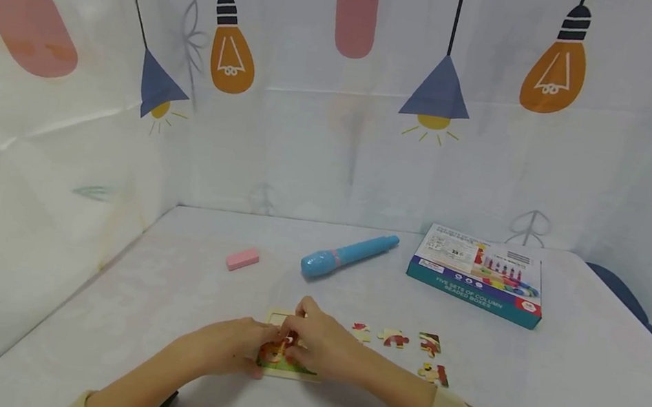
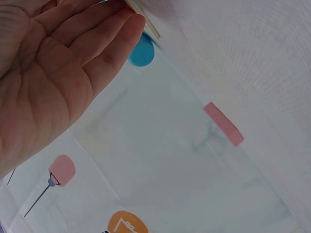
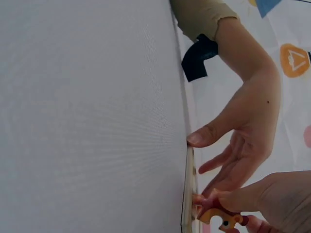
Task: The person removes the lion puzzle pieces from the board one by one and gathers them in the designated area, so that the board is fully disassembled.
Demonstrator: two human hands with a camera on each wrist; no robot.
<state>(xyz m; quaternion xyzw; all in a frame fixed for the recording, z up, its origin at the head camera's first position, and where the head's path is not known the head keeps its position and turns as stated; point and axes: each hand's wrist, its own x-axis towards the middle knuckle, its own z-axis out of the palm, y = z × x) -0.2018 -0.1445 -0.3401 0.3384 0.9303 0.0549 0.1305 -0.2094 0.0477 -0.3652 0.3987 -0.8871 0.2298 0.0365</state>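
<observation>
A small wooden jigsaw board (image 1: 292, 375) with a partly filled animal picture lies flat on the table. My left hand (image 1: 233, 347) rests at its left side, thumb at the near edge and fingers fairly straight over the board. Above the board my right hand (image 1: 322, 342) pinches a red and orange puzzle piece (image 3: 221, 216) with an eye on it, plain in the right wrist view. That view also shows the left thumb touching the board's edge. Right of the board lie several loose puzzle pieces (image 1: 393, 338). The right hand partly covers the board in the head view.
Behind the board lie a pink eraser-like block (image 1: 242, 259) and a blue microphone-shaped object (image 1: 348, 255). A flat beaded-toy box (image 1: 477, 273) sits at the back right. A curtain (image 1: 308, 152) printed with lamps hangs behind the white table (image 1: 164, 285).
</observation>
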